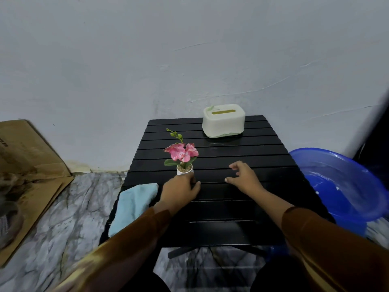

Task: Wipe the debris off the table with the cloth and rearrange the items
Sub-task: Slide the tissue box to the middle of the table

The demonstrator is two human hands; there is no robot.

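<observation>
Your left hand [181,191] is wrapped around the base of the little white flower pot [184,169], fingers curled on it from the near side, most likely so you can slide or lift the pink orchid without tipping its top-heavy stem. Your right hand [244,175] hovers just over the black slatted desk [242,207], fingers spread and relaxed, holding nothing, ready to steady or reach. The light blue cloth [131,207] lies draped over the near left edge, parked out of your way. The cream tissue box [223,120] sits at the far right. No debris shows on the slats, so this looks like the rearranging stage.
</observation>
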